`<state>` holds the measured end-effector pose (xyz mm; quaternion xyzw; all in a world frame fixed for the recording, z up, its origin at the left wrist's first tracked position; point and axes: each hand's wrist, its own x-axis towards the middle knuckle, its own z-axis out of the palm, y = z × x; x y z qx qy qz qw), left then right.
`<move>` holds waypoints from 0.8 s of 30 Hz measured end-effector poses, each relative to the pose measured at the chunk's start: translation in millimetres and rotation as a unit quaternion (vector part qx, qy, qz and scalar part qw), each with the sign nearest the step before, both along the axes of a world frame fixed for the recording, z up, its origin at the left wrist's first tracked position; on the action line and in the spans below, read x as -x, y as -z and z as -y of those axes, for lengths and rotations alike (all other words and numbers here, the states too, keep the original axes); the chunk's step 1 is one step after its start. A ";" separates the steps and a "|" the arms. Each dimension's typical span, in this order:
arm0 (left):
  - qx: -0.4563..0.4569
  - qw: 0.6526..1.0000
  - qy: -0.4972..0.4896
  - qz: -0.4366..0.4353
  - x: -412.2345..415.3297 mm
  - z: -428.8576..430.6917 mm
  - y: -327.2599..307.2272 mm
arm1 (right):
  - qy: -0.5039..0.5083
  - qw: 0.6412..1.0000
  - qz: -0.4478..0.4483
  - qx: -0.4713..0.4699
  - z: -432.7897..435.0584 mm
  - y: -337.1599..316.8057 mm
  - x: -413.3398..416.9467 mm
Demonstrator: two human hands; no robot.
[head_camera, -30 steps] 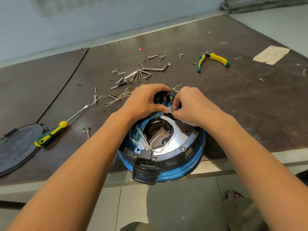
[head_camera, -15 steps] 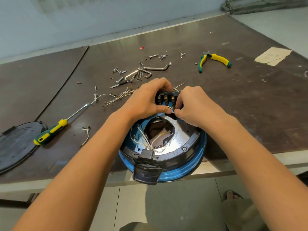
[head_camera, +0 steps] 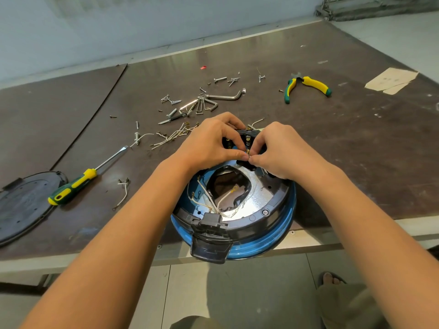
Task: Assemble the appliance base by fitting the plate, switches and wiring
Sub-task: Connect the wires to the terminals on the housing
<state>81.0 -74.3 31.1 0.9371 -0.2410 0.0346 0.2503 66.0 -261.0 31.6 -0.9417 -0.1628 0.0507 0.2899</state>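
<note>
The round blue appliance base [head_camera: 266, 241] lies upside down at the table's front edge, with a shiny metal plate [head_camera: 257, 200] and white wires [head_camera: 209, 198] inside. A black switch block [head_camera: 247, 138] with brass terminals stands at its far rim. My left hand [head_camera: 211, 141] grips the block from the left. My right hand [head_camera: 275, 150] pinches a thin wire end against the block's terminals, thumb and forefinger closed. The fingers hide most of the block.
A yellow-green screwdriver [head_camera: 78, 184] and a dark round cover plate [head_camera: 23, 205] lie at left. Loose screws, hex keys [head_camera: 213, 100] and spare wires [head_camera: 173, 136] sit behind my hands. Yellow-green pliers [head_camera: 306, 85] lie at back right. A foot [head_camera: 330, 279] shows below.
Both hands stay on the switch block. My right fingertips have closed tighter onto the wire end at the terminals, and my left fingers cover more of the block.
</note>
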 end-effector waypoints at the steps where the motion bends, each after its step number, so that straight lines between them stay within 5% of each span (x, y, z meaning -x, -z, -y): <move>1: 0.000 1.000 0.000 -0.001 0.1 -0.1 0.0 | 0.000 1.000 -0.001 -0.001 0.1 0.3 -0.3; 24: 0.008 1.000 -0.014 -0.007 -1.3 1.4 1.1 | 0.002 1.000 0.028 -0.012 0.7 4.5 -1.3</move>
